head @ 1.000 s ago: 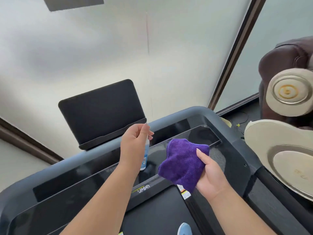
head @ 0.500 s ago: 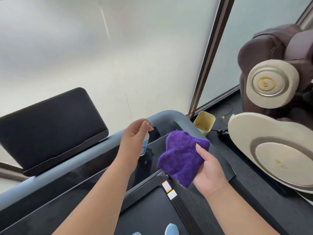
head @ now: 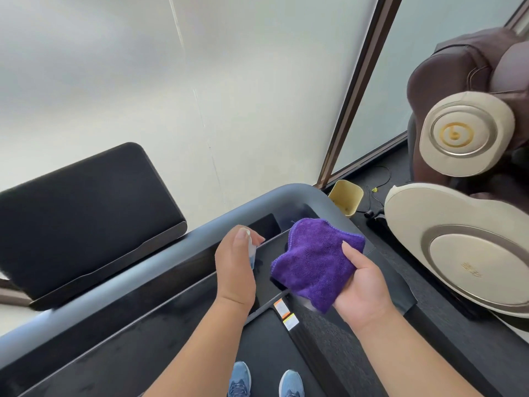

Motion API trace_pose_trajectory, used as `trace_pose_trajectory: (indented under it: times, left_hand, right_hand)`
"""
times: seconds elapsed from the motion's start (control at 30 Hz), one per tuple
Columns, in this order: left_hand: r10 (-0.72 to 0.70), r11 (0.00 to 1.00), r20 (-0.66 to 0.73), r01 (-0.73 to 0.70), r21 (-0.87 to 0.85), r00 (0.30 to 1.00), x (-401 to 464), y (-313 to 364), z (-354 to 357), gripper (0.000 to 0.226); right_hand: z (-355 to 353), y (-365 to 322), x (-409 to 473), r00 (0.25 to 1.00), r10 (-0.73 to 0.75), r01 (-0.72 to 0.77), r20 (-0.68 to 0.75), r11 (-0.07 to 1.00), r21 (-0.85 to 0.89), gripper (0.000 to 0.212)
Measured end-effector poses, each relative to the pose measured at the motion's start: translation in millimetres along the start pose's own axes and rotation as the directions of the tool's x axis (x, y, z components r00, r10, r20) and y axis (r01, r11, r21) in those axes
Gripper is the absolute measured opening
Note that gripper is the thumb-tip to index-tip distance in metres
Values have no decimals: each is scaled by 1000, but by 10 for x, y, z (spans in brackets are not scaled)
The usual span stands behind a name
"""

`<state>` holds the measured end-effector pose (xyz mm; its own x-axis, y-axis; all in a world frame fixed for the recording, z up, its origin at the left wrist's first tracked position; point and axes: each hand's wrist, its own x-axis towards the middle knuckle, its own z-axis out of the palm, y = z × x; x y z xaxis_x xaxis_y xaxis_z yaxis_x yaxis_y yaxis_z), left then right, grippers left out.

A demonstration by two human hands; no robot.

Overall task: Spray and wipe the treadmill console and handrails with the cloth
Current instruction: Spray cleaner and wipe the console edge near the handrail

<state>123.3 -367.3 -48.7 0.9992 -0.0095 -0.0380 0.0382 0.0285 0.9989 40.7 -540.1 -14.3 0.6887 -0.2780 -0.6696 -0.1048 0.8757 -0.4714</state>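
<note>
A: OK, where's the cloth (head: 315, 262)?

B: In the right hand (head: 362, 282). Purple, bunched. Thumb pins it on top, fingers are under it and hidden. Most of the fabric sticks out up and to the left of the palm, past the thumb.

A: Touching the treadmill?

B: Can't tell. It hangs over the right end of the console (head: 177, 285), just inside the rounded corner of the grey handrail (head: 120, 290). Contact isn't visible from the head view.

A: Spray?

B: Bottle (head: 252, 252) is in the left hand (head: 236, 267). Fist is wrapped around it, so only a sliver of clear plastic with a blue label shows at the fingertips. Index finger sits on top. Nozzle is hidden, so I can't say where it points.

A: Gap between hands?

B: Close, not touching. Bottle hand is just left of the cloth, both over the same glossy black console strip.

A: Anything else in view?

B: Dark tablet-like screen (head: 83, 219) stands behind the handrail at left. Warning sticker (head: 286, 313) on the deck edge below the cloth. Two blue shoes (head: 240, 379) on the belt (head: 269, 345) at the bottom. A yellow bin (head: 346, 196) sits on the floor past the handrail corner, and a brown and beige massage chair (head: 458, 196) is at right.
</note>
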Motion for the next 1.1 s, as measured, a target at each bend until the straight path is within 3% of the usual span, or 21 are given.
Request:
trace_pose_trajectory:
  times: [0.2,0.33,0.43,0.53,0.6,0.77,0.87,1.1]
  left_hand:
    - [79,994,-31,-76,78,996,10,4,79,51]
    - [67,988,-50,-60,141,996,95,-46,82,70]
    - [45,989,-65,-35,147,997,147,-60,105,67]
    - [50,978,-23,-44,206,998,154,-109,96,68]
    - [52,962,14,-54,267,999,113,-139,85,82]
    - [-109,953,-38,115,282,993,121,-20,142,84]
    - [-113,941,31,97,324,993,204,90,190,75]
    - [-160,918,178,80,388,971,268,298,231,99]
  right_hand:
    - [-55,117,18,999,12,-11,-36,1000,20,33]
    - [-120,160,2,999,11,-9,-51,999,42,33]
    - [-158,178,-6,998,2,2,-66,999,48,31]
    - [-180,199,-25,997,-1,5,-73,998,59,32]
    - [-187,199,-41,997,2,3,-75,998,59,32]
    - [-216,186,-59,996,13,-7,-85,997,71,33]
    - [-247,169,-68,997,10,-3,-79,996,91,32]
    - [-248,111,-105,996,51,-42,-77,994,105,28]
